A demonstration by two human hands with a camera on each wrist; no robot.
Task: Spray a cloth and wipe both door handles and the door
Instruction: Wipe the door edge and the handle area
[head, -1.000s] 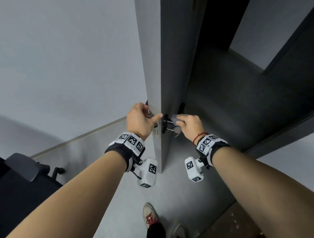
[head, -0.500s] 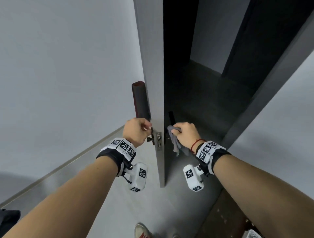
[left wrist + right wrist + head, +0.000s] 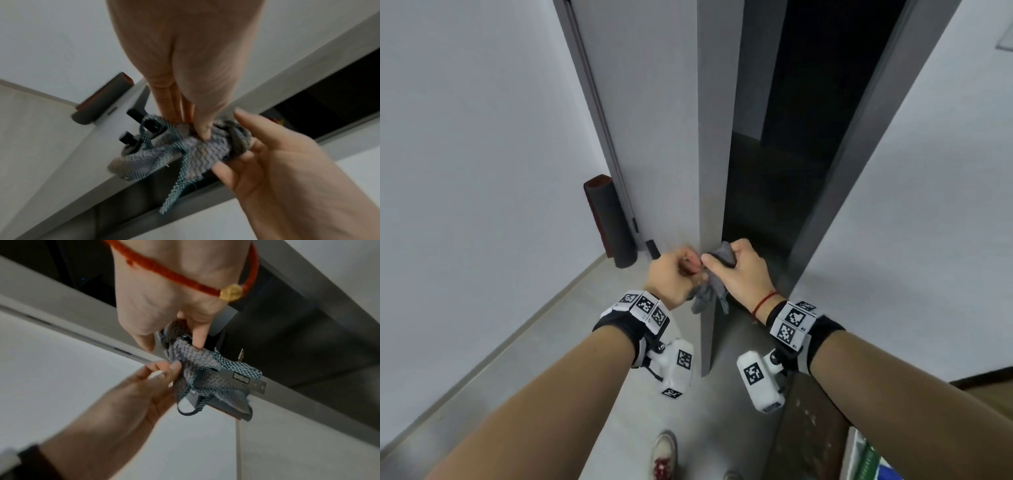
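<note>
The grey door (image 3: 654,120) stands ajar with its edge (image 3: 717,137) facing me. A grey-and-teal woven cloth (image 3: 703,298) is draped over that edge at latch height. My right hand (image 3: 719,257) grips the bunched end on the right side. My left hand (image 3: 693,266) pinches the cloth from the left side, thumb and fingers (image 3: 202,129) closed on it. In the left wrist view, the cloth (image 3: 185,151) lies just by the black handle (image 3: 134,113). The right wrist view shows the cloth (image 3: 205,363) hanging over the metal latch plate (image 3: 255,383). The handle on the far side is hidden.
A dark brown-rimmed tube (image 3: 607,219) leans in the corner left of the door. The grey door frame (image 3: 859,171) rises on the right, with a dark room (image 3: 808,102) beyond the gap. My shoe (image 3: 664,455) is on the grey floor below.
My left hand has left the near handle and now pinches the cloth at the door edge. My right hand has brought the cloth from the far side over that edge.
</note>
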